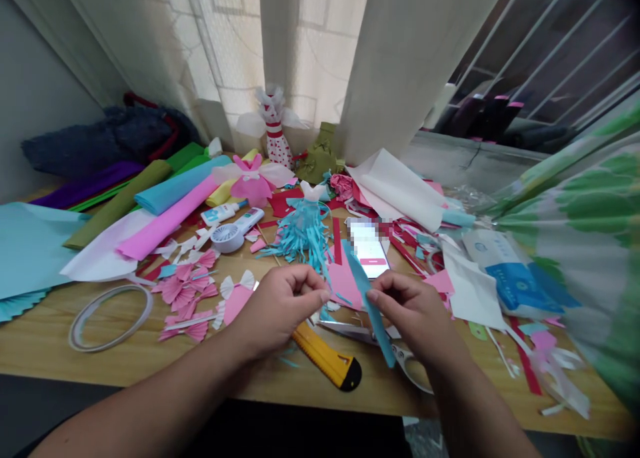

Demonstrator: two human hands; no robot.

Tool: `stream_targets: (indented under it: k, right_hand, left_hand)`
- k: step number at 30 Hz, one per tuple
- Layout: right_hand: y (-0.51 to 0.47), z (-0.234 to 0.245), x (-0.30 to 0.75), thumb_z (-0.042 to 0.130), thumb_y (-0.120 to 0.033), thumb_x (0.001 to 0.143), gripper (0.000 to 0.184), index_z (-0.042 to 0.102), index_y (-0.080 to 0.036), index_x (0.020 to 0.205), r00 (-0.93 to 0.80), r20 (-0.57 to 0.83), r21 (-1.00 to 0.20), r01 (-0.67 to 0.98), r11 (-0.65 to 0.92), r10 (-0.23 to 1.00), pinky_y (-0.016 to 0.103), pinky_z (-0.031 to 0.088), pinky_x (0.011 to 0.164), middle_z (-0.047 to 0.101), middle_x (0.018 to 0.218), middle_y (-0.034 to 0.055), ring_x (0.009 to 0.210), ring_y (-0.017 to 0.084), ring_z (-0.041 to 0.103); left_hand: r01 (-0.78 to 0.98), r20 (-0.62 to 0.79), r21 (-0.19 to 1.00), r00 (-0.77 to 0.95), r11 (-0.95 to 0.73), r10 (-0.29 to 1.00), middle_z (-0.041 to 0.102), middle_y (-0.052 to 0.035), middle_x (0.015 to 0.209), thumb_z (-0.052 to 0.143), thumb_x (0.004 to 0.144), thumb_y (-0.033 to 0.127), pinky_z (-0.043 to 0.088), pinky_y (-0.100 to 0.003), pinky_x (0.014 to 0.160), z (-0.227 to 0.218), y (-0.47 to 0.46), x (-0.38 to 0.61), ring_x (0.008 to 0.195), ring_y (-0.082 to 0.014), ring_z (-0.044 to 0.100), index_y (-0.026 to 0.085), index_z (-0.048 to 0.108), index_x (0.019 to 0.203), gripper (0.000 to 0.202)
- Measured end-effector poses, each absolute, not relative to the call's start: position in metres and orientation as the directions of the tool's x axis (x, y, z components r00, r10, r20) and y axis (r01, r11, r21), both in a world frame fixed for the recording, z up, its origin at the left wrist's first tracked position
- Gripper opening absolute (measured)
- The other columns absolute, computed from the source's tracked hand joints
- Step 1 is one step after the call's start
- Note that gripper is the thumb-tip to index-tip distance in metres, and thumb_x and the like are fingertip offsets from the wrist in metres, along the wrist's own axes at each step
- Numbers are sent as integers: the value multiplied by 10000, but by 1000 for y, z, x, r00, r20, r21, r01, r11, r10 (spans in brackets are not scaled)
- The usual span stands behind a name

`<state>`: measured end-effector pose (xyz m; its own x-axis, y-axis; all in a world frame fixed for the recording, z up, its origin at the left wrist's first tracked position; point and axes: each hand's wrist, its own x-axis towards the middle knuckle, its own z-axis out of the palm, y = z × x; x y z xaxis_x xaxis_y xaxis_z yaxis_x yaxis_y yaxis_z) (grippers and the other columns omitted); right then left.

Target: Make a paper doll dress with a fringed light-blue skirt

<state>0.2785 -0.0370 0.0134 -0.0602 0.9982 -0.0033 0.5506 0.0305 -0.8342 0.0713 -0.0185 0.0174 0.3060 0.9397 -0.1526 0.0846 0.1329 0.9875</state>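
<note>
Bare forearms reach in from the near edge of the worktop, and the left hand and right hand hover just above it, close together. Right fingers are closed in a narrow pinch on a long blue paper strip, which runs up toward a phone and hangs down past the hand. Left fingers are also drawn into a narrow pinch just beside the strip; whether they hold a small scrap is too small to tell.

Below the hands lie a yellow utility knife and, under the right wrist, scissors with pale handles. Beyond the strip, a phone with a blurred screen lies on pink paper. Just left of it stands a paper dress with a blue fringe skirt. Pink paper bows and a roll of tape sit toward the left, with rolled crepe paper behind them. Green-patterned fabric bulges in from the right.
</note>
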Motion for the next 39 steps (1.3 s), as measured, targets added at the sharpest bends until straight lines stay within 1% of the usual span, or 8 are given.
stream_targets:
  k: [3,5,9,14,21,27,32,39]
  right_hand:
    - [-32,9,302,543,-247,784,155,586,-189,647,-190,-85,-609,787,100,978,298,403,574,596,647,17,612,178,544]
    - [-30,8,309,548,-229,787,120,654,-189,746,-261,-74,-546,818,179,963,342,431,675,655,779,54,745,218,586]
    - [-27,19,289,532,-299,847,210,672,-210,977,-307,76,-783,571,247,949,331,440,824,667,991,64,917,199,595]
    - [-16,34,246,611,-295,783,130,653,-175,756,-269,42,-953,280,120,962,264,437,653,619,730,14,690,142,553]
    - [11,46,235,646,-287,755,169,588,-173,645,-264,-21,-987,162,23,964,224,371,549,511,598,-42,570,94,457]
    - [34,50,224,669,-292,744,172,667,-186,880,-283,8,-999,27,16,959,254,444,704,649,827,5,768,129,574]
    - [51,47,217,695,-296,717,154,641,-161,669,-216,-15,-1000,-12,-18,976,236,428,585,604,599,-26,572,95,533]
    - [74,51,231,712,-319,693,201,615,-150,642,-188,-61,-998,22,-57,980,234,414,489,601,542,-23,467,86,511]
  left_hand:
    - [-78,-155,980,271,182,950,446,73,533,645,734,249,251,-190,443,18,-14,71,450,-49,337,165,575,659,132]
    - [-138,-153,971,262,194,953,445,74,535,656,740,252,244,-184,431,19,-12,71,441,-42,329,166,582,679,128]
    - [-159,-137,970,278,186,951,454,73,533,668,747,261,246,-173,421,24,-10,76,438,-35,336,163,584,691,141]
    - [-170,-111,973,256,158,960,448,77,520,682,733,268,255,-168,415,31,-3,82,428,-26,334,157,589,677,156]
    - [-213,-118,965,161,151,980,410,81,470,671,744,297,237,-183,412,35,14,76,423,-43,319,163,577,704,168]
    - [-252,-90,959,162,129,983,426,77,481,670,753,293,254,-184,425,39,32,73,425,-41,346,164,587,713,158]
    - [-290,-55,954,93,80,994,430,82,464,665,755,271,247,-169,407,43,48,73,409,-32,333,159,584,720,143]
    - [-347,-35,938,-26,24,999,410,96,439,660,750,250,258,-155,396,46,72,64,386,-31,331,169,555,727,134]
